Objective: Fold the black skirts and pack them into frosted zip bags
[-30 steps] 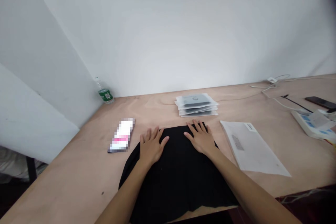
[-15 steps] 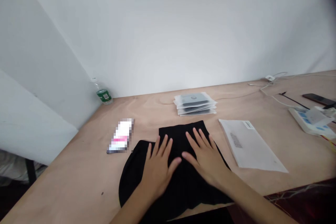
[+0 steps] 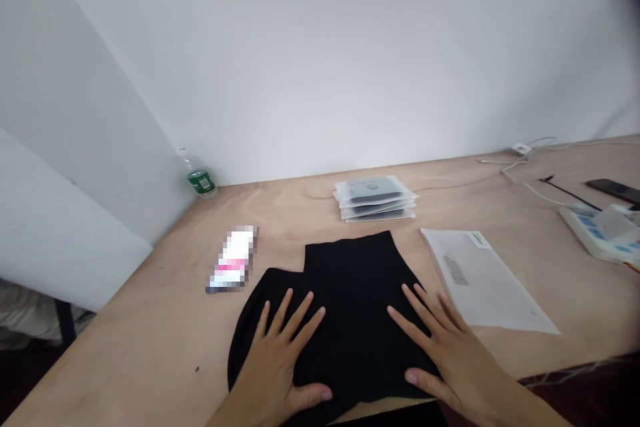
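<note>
A black cloth garment (image 3: 357,307) lies spread on the wooden table, its lower part reaching the front edge. I cannot make out its exact kind. On its left part my left hand (image 3: 285,353) rests flat, fingers spread and holding nothing. My right hand (image 3: 445,347) lies over the garment's right edge, also open with its fingers apart. Just right of that hand is a flat frosted plastic bag (image 3: 493,287) with a white label.
Behind the garment is a stack of frosted packets (image 3: 375,197) with dark contents. A pixelated phone (image 3: 233,259) lies left, near a green-labelled bottle (image 3: 201,180). To the right are a power strip (image 3: 600,233), cables and a dark phone (image 3: 615,189). The table (image 3: 150,327) meets a wall.
Both hands have slid toward me over the garment and moved farther apart. Its upper part now shows uncovered. The view has shifted slightly.
</note>
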